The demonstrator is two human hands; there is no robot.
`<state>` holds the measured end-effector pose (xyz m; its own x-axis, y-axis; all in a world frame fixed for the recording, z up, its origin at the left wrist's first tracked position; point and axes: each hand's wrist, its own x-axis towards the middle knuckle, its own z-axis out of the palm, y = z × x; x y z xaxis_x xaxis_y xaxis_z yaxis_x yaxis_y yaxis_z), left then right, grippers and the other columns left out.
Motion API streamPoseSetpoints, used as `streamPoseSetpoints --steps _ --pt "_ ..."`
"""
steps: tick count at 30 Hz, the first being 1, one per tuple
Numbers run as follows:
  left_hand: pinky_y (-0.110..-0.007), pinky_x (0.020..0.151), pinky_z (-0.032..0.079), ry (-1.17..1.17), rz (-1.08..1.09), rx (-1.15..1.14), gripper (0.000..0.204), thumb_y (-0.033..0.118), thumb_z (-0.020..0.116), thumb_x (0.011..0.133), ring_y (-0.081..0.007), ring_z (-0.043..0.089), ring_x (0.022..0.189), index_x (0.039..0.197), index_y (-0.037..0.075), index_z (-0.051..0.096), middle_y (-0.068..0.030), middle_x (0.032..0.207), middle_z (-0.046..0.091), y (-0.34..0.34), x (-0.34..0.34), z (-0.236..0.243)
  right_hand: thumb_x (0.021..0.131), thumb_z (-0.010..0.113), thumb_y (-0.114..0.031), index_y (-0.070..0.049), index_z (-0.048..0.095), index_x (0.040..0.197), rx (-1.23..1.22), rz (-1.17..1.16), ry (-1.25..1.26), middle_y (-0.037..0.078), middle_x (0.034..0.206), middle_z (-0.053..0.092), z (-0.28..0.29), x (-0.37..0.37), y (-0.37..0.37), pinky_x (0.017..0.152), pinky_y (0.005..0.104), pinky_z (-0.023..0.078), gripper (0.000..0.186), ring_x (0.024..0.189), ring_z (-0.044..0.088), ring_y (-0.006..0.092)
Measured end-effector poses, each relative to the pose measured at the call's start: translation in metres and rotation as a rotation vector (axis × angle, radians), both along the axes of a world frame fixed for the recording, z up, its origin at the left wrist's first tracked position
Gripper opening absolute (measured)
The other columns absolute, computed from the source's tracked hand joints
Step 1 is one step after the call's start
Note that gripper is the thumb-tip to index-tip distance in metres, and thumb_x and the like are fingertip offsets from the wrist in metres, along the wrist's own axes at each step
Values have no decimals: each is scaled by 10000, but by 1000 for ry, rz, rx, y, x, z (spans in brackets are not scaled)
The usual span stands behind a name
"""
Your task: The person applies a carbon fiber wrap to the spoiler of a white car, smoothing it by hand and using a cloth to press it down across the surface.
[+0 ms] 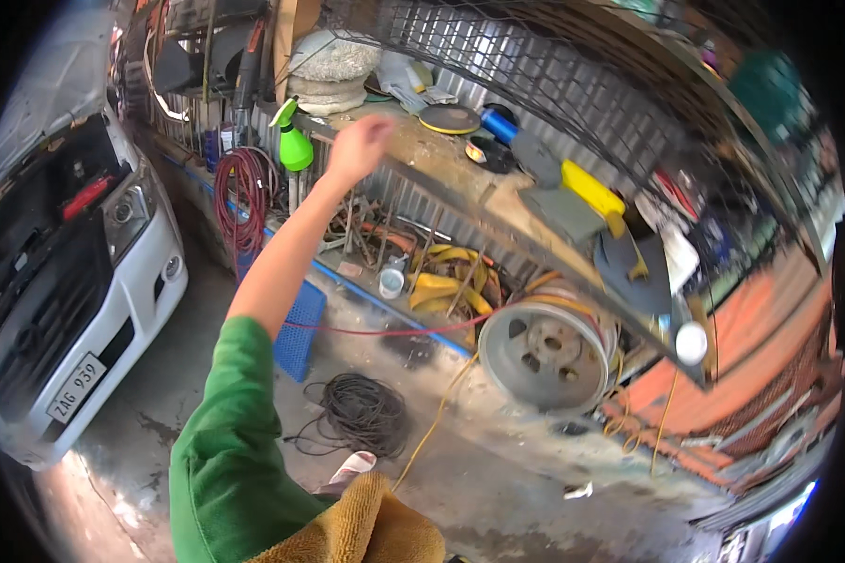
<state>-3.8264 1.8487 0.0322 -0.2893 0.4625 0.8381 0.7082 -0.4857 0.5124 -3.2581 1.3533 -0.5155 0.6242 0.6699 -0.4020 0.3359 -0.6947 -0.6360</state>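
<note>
My left hand (359,150) reaches over the near edge of the wooden workbench (422,150), its arm stretched out in a green sleeve. Motion smears the fingers, so what they hold, if anything, cannot be made out. Just left of the hand, a bright green spray bottle (296,148) hangs at the bench edge. Beyond the hand are a stack of fluffy round pads (333,70) and a round yellow-edged disc (449,119). A brown towel (371,525) lies against my body at the bottom of the view. My right hand does not show.
On the left stands a silver car (141,253) with its hood up. Under the bench are a wheel rim (545,352), yellow straps (451,281) and a coiled red hose (241,202). A dark cable coil (357,413) lies on the floor. Wire mesh (535,66) runs above the bench.
</note>
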Motion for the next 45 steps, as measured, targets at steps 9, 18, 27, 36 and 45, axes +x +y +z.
streamPoseSetpoints --steps 9,18,27,36,45 --pt "-420 976 490 443 429 -577 381 335 562 868 -286 579 1228 1151 118 694 -140 1290 628 356 -23 19 764 591 -217 -45 608 1169 67 -158 232 229 1080 649 82 -12 218 842 492 510 440 994 615 432" --pt "-482 759 542 350 334 -141 250 258 617 816 -380 698 876 873 51 745 -218 885 707 445 -10 27 766 637 -250 -49 606 1137 86 -250 269 210 1064 639 106 16 292 828 486 522 424 990 610 408" --pt "-388 769 525 -683 -153 615 407 323 735 835 -246 644 810 1059 -12 680 -83 912 695 287 -1 138 767 684 -283 -53 605 1106 109 -268 326 191 1049 630 99 83 262 814 479 534 417 987 605 384" --pt "-378 740 527 -1013 -1256 542 211 174 537 975 -134 594 778 1152 85 607 -26 987 640 13 45 -19 769 730 -316 -57 604 1075 166 -365 490 171 1033 620 44 212 80 800 472 547 421 984 600 360" --pt "-362 669 519 -1746 -348 -630 232 291 434 963 -202 588 732 965 114 584 -34 796 575 -207 413 -384 850 555 -166 -24 650 1100 -81 -416 414 127 1023 665 -56 306 -48 806 396 503 303 932 612 229"
